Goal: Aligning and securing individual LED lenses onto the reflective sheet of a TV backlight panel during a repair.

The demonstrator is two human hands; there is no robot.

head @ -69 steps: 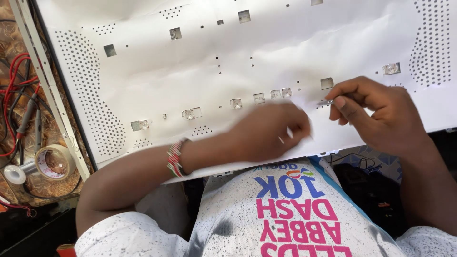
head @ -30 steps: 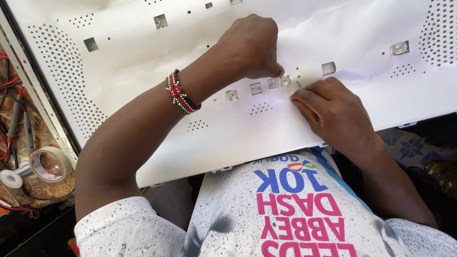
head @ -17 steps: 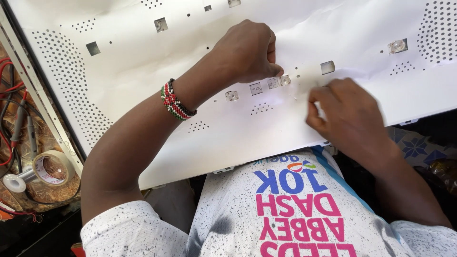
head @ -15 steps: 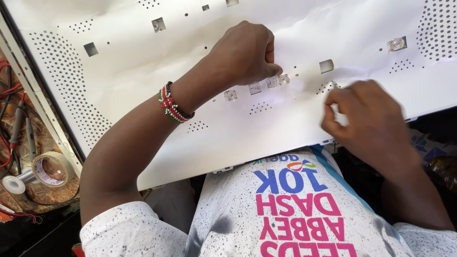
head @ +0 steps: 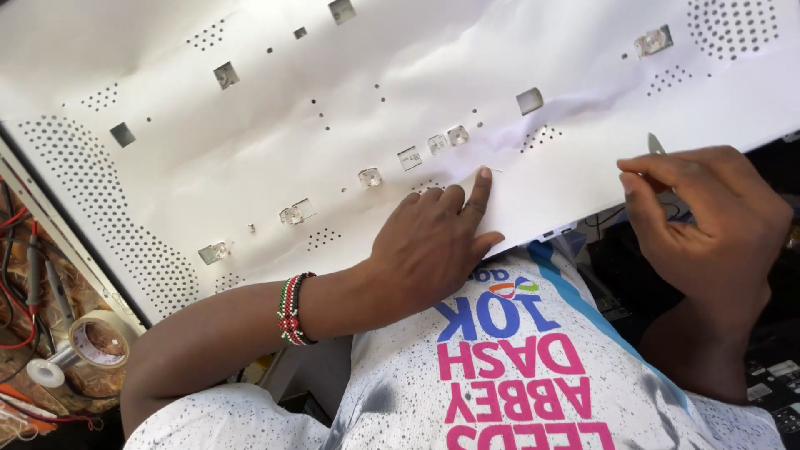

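A large white reflector sheet (head: 350,108) with square cut-outs and small lens-capped lights (head: 371,176) lies across a flat panel in front of me. My left hand (head: 429,242) rests flat on the sheet's near edge, index finger stretched toward the row of lights. A beaded bracelet (head: 292,308) circles that wrist. My right hand (head: 708,221) hovers off the sheet's near right edge, fingers pinched on a thin grey metal tool (head: 656,144) whose tip sticks up above the fingers.
A roll of clear tape (head: 96,342) lies at the lower left beside red wires (head: 17,275) and probes. The panel's pale frame edge (head: 58,242) runs diagonally down the left side. Dark clutter sits at the lower right.
My left hand has slid back from the row of lights to the sheet's near edge. My right hand has lifted off the sheet and pulled right, with the tool in it.
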